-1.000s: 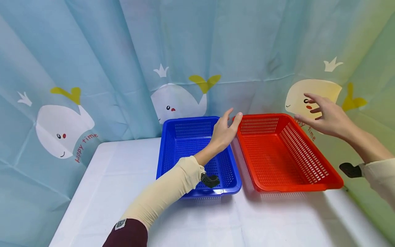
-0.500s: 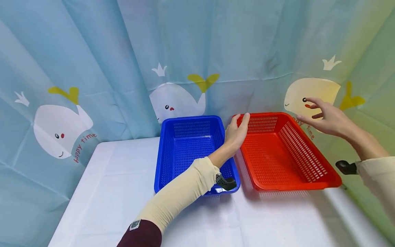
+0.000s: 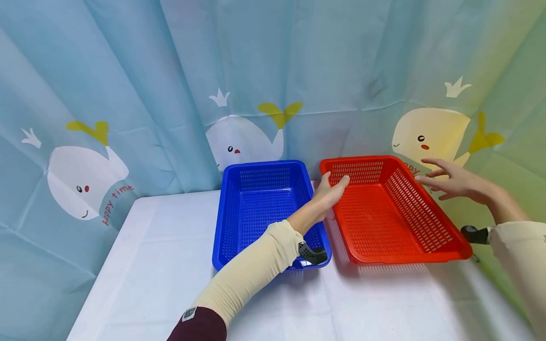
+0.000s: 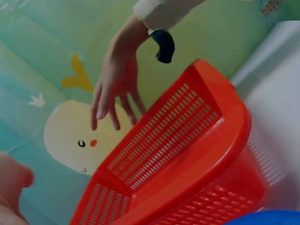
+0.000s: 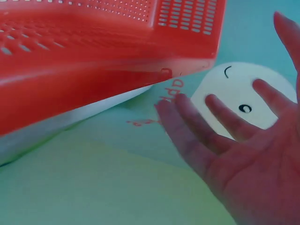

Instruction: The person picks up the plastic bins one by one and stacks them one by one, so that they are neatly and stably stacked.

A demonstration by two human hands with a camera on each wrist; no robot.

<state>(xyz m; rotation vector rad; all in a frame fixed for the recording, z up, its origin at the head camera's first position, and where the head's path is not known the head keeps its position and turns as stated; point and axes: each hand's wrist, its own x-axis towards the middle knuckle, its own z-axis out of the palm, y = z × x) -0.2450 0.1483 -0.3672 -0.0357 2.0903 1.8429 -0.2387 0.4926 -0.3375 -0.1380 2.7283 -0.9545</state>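
Observation:
A red plastic basket [image 3: 375,218] with slotted sides stands at the right of the table. My left hand [image 3: 326,195] is at its left rim, fingers spread and thumb over the edge of the basket in the head view. Some of the left fingers are hidden behind that rim. Just off the basket's right side, my right hand [image 3: 458,183] hovers with loosely spread fingers and holds nothing. The right wrist view shows this hand [image 5: 248,145] beside the red wall, palm visible. A blue basket [image 3: 264,213] sits left of the red one, under my left forearm.
The baskets stand on a white-covered table [image 3: 162,246]. A pale blue curtain [image 3: 341,71] with printed whales hangs close behind them, and a greenish curtain [image 3: 520,156] borders the right side. Black wrist-worn pieces stick out by both cuffs.
My left hand has moved right from over the blue basket to the red basket's left rim and lowered. My right hand has come down toward the red basket's right side.

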